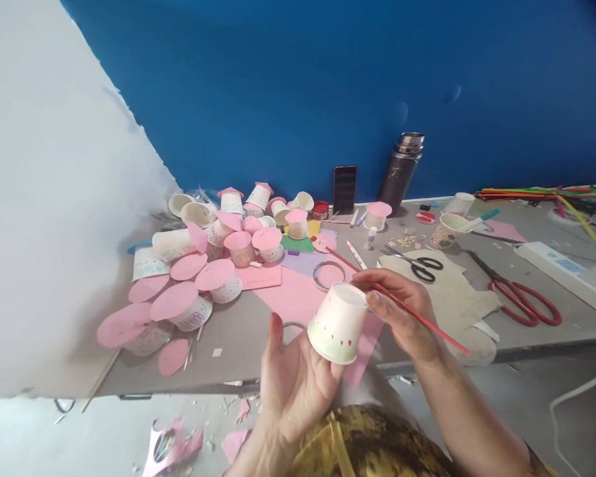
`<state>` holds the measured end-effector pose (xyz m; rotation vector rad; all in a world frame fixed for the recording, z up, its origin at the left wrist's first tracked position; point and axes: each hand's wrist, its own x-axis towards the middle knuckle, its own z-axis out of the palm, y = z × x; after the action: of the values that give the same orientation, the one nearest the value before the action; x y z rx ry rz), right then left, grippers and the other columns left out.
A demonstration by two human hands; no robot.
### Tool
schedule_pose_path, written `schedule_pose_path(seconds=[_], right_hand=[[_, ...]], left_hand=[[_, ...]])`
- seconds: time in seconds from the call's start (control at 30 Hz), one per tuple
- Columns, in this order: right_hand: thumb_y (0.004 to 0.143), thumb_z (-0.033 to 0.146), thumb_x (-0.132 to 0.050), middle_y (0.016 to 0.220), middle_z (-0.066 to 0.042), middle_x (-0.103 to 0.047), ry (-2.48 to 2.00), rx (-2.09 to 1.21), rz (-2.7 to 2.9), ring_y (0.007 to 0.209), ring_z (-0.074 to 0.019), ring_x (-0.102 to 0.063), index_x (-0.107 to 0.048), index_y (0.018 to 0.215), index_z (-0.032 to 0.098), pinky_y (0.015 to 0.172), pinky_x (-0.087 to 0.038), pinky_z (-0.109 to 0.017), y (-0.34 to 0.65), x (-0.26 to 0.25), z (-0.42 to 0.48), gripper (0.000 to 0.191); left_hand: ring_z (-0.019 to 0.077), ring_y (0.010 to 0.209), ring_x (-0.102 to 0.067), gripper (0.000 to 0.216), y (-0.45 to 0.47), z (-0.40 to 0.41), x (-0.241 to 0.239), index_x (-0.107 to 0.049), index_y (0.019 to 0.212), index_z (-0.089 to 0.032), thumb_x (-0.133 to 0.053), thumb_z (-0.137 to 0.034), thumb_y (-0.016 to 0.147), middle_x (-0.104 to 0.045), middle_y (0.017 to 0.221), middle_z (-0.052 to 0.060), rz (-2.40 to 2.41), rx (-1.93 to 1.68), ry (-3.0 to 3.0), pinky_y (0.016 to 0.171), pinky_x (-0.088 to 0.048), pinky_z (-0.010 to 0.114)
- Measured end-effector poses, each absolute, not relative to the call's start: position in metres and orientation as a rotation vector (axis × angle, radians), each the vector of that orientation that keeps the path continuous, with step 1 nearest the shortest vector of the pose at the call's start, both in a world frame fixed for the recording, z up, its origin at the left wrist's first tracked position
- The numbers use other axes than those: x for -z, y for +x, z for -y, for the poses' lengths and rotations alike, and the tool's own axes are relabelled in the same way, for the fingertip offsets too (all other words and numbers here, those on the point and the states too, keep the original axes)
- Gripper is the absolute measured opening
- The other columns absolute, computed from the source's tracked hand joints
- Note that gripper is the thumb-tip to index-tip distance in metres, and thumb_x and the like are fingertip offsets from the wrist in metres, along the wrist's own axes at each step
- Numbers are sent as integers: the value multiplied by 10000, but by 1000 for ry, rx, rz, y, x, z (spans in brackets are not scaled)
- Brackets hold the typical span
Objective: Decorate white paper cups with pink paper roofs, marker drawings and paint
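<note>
An upside-down paper cup [338,320], with a pale green band and small red marks near its rim, sits on my left hand [300,384]. That palm faces up and the thumb stands apart. Its fingers run under the cup, partly hidden. My right hand [402,311] pinches a thin red paintbrush [417,307], whose tip points away toward the back of the table. The right fingertips are at the cup's upper right edge. Beneath the cup lies a pink paper sheet [291,291] with a metal ring [315,275] on it.
At left crowd several decorated cups [227,281] with pink paper discs. A phone [344,189] and a dark flask [402,173] stand by the blue wall. To the right are black scissors [420,266], red-handled scissors [521,298], a patterned cup [447,232] and a power strip [566,275].
</note>
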<state>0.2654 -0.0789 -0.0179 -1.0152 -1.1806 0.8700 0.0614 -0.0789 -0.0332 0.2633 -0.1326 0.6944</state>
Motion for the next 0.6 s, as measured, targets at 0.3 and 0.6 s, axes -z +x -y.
schedule_pose_path(seconds=[0.3, 0.6], right_hand=[[809, 537, -854, 1132, -89, -810, -914, -964, 1263, 1074, -279, -743, -793, 1119, 254, 919, -588, -366, 260, 6, 74, 424], [823, 518, -841, 1104, -96, -817, -953, -958, 1090, 991, -259, -765, -791, 1095, 244, 787, -625, -335, 253, 5, 65, 389]], left_hand=[[217, 1601, -283, 1013, 56, 79, 32, -106, 1663, 10, 18, -735, 989, -306, 1703, 191, 99, -676, 302, 1318, -32, 336], [319, 1502, -469, 889, 69, 94, 29, -596, 1475, -68, -348, -765, 980, -579, 1540, 211, 3, -1006, 438, 1297, -247, 408]])
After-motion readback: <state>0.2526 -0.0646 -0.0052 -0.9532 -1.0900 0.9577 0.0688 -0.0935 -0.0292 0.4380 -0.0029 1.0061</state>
